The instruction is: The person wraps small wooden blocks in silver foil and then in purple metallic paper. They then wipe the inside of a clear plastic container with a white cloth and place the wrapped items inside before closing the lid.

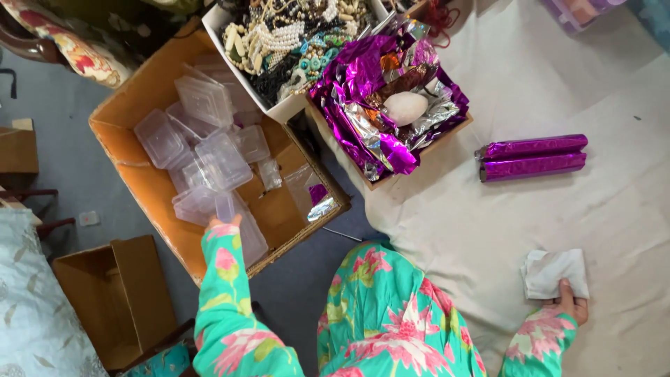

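two purple foil rolls, one white cloth

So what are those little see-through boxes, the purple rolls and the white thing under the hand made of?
The small boxes look like clear, slightly frosted plastic. The purple rolls look like metallic foil, shiny and creased. The white piece under the right hand seems soft cloth or tissue, matte and folded.

A home floor workspace: cloth sheet, upholstered chair, cardboard boxes of jewellery and foil wrap.
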